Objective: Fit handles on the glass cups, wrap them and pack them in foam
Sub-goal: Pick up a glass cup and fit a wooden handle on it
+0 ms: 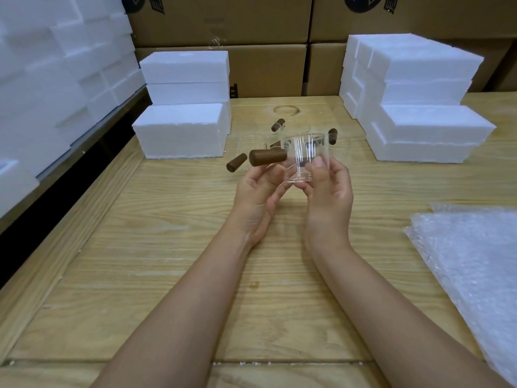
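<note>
Clear glass cup (300,159) is up off the wooden table (167,233), roughly upright with its mouth at the top. The right hand (329,193) grips it, thumb on the near wall and fingers curled round the far side. The left hand (257,191) pinches a brown wooden handle (268,157) between thumb and fingertips. The handle lies level, its right end touching the cup's left wall. Whether it is seated on the cup I cannot tell.

Looking through the glass, dark shapes show, but they seem to lie behind the cup, not inside it. Just beyond the hands are more glass cups (253,142), faint and hard to count, with loose handles among them: one to the left (236,162), one further back (277,125), one to the right (332,136).

White foam blocks (181,130) are stacked at the left of the table, and a taller foam stack (419,107) stands at the right. All are closed, so their contents are hidden. Cardboard boxes (223,21) line the back, shut as well. Bubble wrap (475,261) lies flat at the right edge, well apart from the cup.
</note>
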